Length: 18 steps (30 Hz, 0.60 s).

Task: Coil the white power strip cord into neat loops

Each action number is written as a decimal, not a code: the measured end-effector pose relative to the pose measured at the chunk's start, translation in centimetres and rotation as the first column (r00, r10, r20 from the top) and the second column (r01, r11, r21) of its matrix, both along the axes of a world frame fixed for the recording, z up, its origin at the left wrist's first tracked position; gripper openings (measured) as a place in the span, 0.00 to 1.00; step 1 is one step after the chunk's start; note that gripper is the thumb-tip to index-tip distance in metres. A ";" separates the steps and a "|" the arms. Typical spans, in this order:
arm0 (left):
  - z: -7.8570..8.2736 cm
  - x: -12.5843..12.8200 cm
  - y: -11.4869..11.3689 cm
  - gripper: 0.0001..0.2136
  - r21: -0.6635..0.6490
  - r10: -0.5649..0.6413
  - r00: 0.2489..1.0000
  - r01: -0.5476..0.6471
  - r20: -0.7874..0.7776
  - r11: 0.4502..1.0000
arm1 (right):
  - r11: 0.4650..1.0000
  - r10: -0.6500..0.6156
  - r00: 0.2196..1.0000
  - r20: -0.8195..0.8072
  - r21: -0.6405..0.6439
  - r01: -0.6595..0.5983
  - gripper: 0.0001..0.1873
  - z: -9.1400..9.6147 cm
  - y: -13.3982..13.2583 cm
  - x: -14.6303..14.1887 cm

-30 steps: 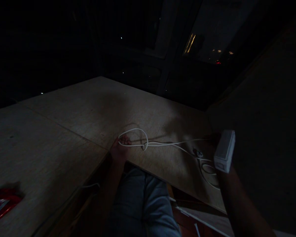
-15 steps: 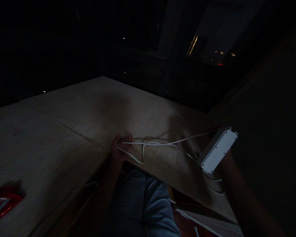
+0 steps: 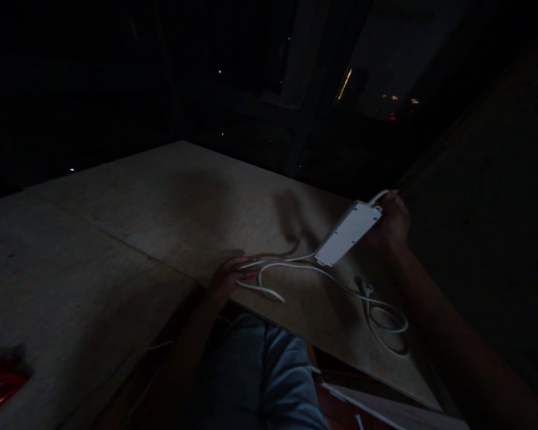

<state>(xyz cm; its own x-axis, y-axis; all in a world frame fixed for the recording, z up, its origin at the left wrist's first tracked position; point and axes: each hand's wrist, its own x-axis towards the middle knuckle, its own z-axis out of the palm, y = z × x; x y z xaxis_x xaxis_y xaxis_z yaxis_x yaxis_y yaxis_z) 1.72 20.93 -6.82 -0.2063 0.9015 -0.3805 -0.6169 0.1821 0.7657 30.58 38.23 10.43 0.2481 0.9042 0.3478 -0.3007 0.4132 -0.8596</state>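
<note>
A long white power strip [image 3: 348, 234], its screwed back facing me, is held tilted above the board on the right. My right hand [image 3: 392, 221] is closed around its far end, where a short piece of white cord comes out by the fingers. Loops of white cable [image 3: 302, 266] run leftward across the board to my left hand [image 3: 233, 276]. That hand is closed on the cable at the board's near edge; its fingers are dim. The plug [image 3: 366, 289] lies on the board below the strip, beside a coil of the same cable.
The pale board [image 3: 138, 197] spreads left and ahead, with a seam across it. A shiny red object [image 3: 2, 382] sits at the lower left. My legs [image 3: 264, 370] are below the near edge. Dark window panes [image 3: 385, 71] stand behind; a dark wall rises right.
My right hand has carried the power strip left and away from me, uncovering the plug and coiled cable. My left hand has shifted slightly right and lower, still with the cable.
</note>
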 end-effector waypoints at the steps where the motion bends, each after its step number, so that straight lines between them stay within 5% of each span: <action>1: -0.1 0.3 -0.2 0.21 0.009 -0.026 0.999 0.026 -0.036 1.000 | 1.000 -0.001 1.000 -0.012 0.014 0.001 0.16 0.0 0.0 -0.9; 11: -0.8 2.7 0.6 0.15 0.004 0.052 0.977 -0.053 -0.206 0.999 | 0.996 -0.090 0.975 0.205 0.045 0.083 0.23 -3.7 0.1 -6.5; 18: -1.7 3.0 1.3 0.13 0.011 0.091 0.926 -0.093 -0.366 0.996 | 0.997 -0.041 0.966 0.254 -0.059 0.058 0.26 -5.3 2.2 -7.2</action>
